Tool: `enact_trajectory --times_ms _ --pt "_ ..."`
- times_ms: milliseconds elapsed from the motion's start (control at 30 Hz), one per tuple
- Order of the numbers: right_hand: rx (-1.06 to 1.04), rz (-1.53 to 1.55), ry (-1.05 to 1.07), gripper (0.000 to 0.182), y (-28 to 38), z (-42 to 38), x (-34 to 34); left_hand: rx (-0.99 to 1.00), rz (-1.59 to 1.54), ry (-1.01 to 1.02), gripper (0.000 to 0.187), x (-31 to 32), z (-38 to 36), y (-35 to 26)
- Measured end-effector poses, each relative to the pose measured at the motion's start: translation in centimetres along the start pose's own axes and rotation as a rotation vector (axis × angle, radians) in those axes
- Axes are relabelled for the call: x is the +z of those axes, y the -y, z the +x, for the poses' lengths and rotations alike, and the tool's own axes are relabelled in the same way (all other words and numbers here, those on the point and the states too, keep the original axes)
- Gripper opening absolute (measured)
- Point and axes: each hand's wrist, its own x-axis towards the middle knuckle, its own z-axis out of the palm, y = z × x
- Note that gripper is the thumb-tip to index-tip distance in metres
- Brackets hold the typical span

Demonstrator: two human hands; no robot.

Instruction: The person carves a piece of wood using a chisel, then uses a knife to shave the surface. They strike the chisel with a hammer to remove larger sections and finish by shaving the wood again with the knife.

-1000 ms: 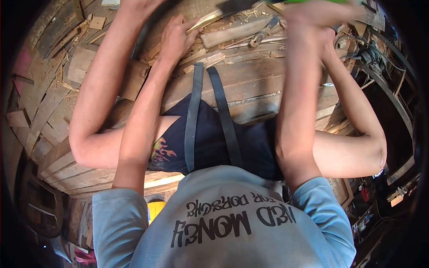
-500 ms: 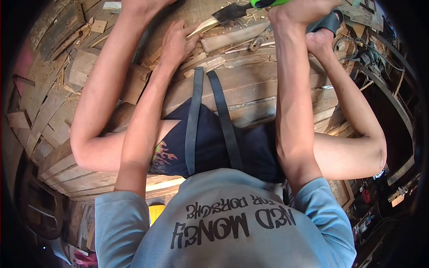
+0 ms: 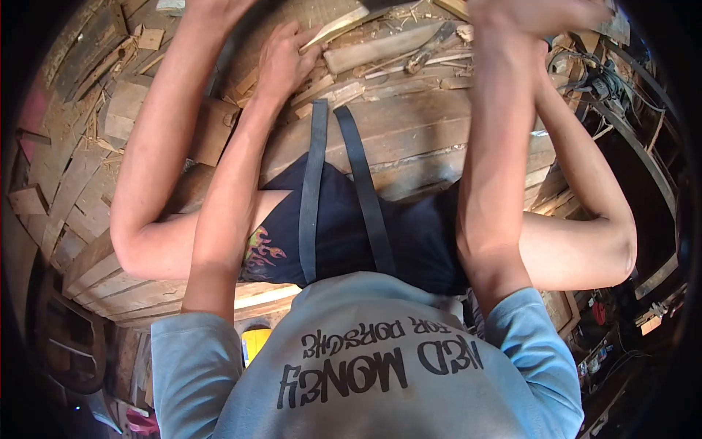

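Note:
My left hand (image 3: 284, 62) is closed around the near end of a pale wood strip (image 3: 336, 26), whose far end runs up toward the top edge. At the upper right, my right hand (image 3: 541, 14) is smeared by motion and partly cut off by the frame. A dark blade (image 3: 382, 4) barely shows at the top edge; its green handle, visible earlier in my right hand, is out of view. Below the strip lies a whitish, flat wooden piece (image 3: 373, 51) with a short round stick (image 3: 417, 61) beside it.
Wood shavings and scraps surround the plank surface (image 3: 395, 124) where I sit. Wooden blocks (image 3: 124, 106) lie at the left. Tangled cables (image 3: 603, 80) are at the upper right. My bent legs flank both forearms, and two dark straps (image 3: 314, 190) hang over my shorts.
My right hand has moved up and to the right. The blade has shifted up, almost out of view, and the green handle has left the frame. My left hand has shifted slightly.

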Motion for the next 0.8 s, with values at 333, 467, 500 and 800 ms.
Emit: enact_trajectory --times_ms 333,467,500,800 --pt "0.005 0.008 0.043 0.052 -1.8 0.4 -0.9 0.035 -0.018 -0.045 0.034 0.4 -0.2 0.3" --pt "-0.065 0.105 0.004 0.049 2.8 0.5 0.1 -0.01 0.014 0.015 0.035 -0.1 -0.3 -0.4" --pt "-0.052 0.118 0.002 0.048 3.1 0.5 0.1 -0.01 0.016 0.012 0.034 -0.1 -0.2 -0.4" --pt "0.058 0.064 -0.023 0.047 -0.3 1.0 -1.4 -0.062 0.02 0.04 0.033 -0.4 0.3 -0.7"
